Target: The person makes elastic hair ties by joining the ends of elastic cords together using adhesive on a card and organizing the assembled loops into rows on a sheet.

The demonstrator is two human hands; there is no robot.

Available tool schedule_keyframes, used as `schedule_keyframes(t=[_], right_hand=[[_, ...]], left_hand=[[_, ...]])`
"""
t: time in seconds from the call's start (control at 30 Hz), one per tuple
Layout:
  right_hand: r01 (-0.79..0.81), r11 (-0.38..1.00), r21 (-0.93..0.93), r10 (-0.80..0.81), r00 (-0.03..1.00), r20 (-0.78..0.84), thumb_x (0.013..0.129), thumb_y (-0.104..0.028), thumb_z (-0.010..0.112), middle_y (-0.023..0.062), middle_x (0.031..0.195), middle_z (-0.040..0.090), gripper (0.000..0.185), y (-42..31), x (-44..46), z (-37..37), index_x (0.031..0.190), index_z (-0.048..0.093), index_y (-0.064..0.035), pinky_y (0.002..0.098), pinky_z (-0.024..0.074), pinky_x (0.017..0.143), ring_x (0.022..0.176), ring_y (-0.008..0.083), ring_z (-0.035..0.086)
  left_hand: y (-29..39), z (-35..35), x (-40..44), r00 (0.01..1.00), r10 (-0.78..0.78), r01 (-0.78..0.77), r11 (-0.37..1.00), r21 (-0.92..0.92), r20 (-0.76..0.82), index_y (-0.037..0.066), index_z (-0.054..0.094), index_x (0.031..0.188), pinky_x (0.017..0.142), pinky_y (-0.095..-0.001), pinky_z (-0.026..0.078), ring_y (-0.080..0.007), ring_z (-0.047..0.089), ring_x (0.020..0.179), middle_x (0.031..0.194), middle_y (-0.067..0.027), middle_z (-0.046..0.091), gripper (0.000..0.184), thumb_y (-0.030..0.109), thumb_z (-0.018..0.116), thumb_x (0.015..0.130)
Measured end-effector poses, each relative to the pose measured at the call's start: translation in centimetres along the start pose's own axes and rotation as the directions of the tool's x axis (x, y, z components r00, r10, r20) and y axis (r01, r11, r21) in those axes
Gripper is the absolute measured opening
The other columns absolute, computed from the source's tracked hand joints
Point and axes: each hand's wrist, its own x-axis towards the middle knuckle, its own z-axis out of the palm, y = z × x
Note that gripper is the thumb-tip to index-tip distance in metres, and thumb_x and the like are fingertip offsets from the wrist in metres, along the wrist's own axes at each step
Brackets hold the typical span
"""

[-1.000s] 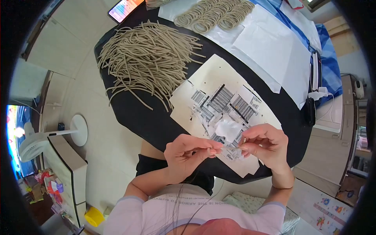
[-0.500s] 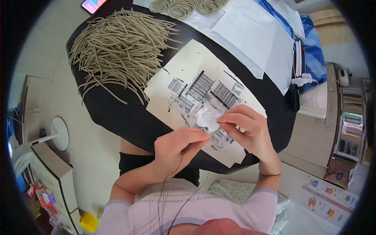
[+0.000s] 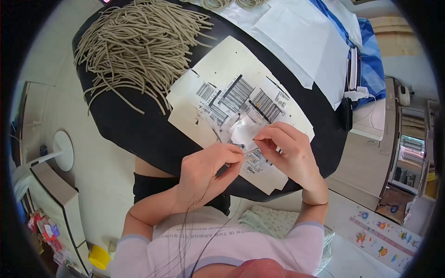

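My left hand point(image 3: 211, 169) is closed in a pinch at the lower edge of a label-covered board point(image 3: 222, 60). Between its fingertips and those of my right hand point(image 3: 287, 150) runs a thin, pale strand, partly hidden by the fingers. My right hand is also pinched, beside a crumpled white piece point(image 3: 244, 131) lying on the board's barcode labels. Left of the board is a large heap of tan cords point(image 3: 139, 46) on the black table point(image 3: 134, 127).
White sheets point(image 3: 301, 39) cover the table's far right, with coiled tan rings point(image 3: 215, 3) at the top edge. A black object point(image 3: 346, 113) and a white plug with cable point(image 3: 357, 94) lie at the right. A white fan point(image 3: 63, 150) stands on the left.
The view has shifted, so the table and board appear further left and higher. My hands have come closer together, and both remain pinched near the white piece.
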Motion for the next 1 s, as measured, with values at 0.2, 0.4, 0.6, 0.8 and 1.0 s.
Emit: schedule_keyframes(t=[0.2,0.4,0.6,0.8,1.0], right_hand=[[0.057,0.995,-0.082,-0.055,0.998,0.032,0.078,0.0,0.071,0.0094,0.086,0.062,0.018,0.1,0.0,0.0,0.093,0.062,-0.004,0.0364,0.0521,0.065,0.077,0.0282,0.063],[0.084,0.991,-0.107,-0.08,0.996,0.035,0.078,-0.001,0.071,0.0086,0.086,0.062,0.018,-0.1,0.2,0.0,0.093,0.061,-0.0041,0.036,0.0523,0.064,0.077,0.0271,0.063],[0.1,0.984,-0.147,-0.096,0.995,0.036,0.078,-0.002,0.072,0.0075,0.087,0.062,0.018,0.0,0.1,0.0,0.093,0.061,-0.005,0.035,0.0525,0.063,0.077,0.0258,0.064],[0.096,0.982,-0.16,-0.091,0.995,0.034,0.077,-0.002,0.072,0.0067,0.086,0.062,0.019,0.0,0.0,0.0,0.092,0.061,-0.0059,0.0347,0.0523,0.061,0.077,0.025,0.063],[0.111,0.978,-0.177,-0.103,0.993,0.051,0.077,-0.002,0.072,0.0066,0.086,0.061,0.019,-0.2,0.1,0.0,0.092,0.06,-0.0058,0.0351,0.0516,0.06,0.076,0.0249,0.063]], left_hand=[[0.0,-0.1,-0.1,1.0,0.002,-0.003,0.999,0.043,0.018,0.005,0.069,0.1,0.058,-0.0258,0.053,-0.0201,0.064,0.065,0.089,-0.0096,0.068,0.025,-0.005,0.074,0.077],[0.3,-0.7,0.1,0.996,-0.034,0.041,0.996,-0.083,0.086,0.007,0.073,0.098,0.059,-0.0262,0.053,-0.0195,0.066,0.068,0.089,-0.0084,0.069,0.024,-0.002,0.077,0.076],[0.1,-1.8,0.6,0.923,-0.03,0.16,0.936,-0.312,0.385,0.005,0.073,0.09,0.066,-0.028,0.057,-0.0197,0.069,0.075,0.094,-0.0076,0.071,0.015,-0.002,0.076,0.076],[0.1,-1.4,0.2,0.909,-0.115,0.275,0.887,-0.37,0.4,0.002,0.07,0.09,0.071,-0.0262,0.058,-0.0158,0.07,0.078,0.098,-0.0073,0.073,0.011,-0.004,0.072,0.081],[0.2,-1.4,-0.1,0.887,-0.155,0.314,0.892,-0.324,0.434,0.002,0.063,0.094,0.069,-0.0245,0.056,-0.016,0.07,0.075,0.089,-0.0091,0.072,0.013,-0.004,0.069,0.084]])
